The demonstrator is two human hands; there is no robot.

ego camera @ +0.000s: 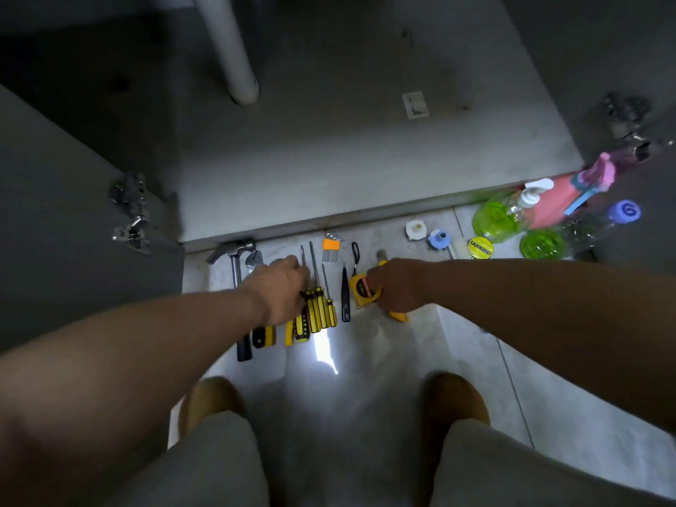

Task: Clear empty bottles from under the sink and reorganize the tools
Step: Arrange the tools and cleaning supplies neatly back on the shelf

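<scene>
Knees bent over the tiles, I judge the bottles cleared, standing outside the cabinet at right. My left hand pinches the screwdrivers, my right hand grips the tape measure; lining up and restowing remain.

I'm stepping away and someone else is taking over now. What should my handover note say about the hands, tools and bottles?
The left hand grips the screwdrivers; the right hand grips the yellow-handled tool beside the tape measure.
The hammer, wrench and hex keys lie in a row on the floor.
The bottles stand on the floor, right.
Done: bottles out of the cabinet.
Left: finish arranging tools, likely return them.
</scene>
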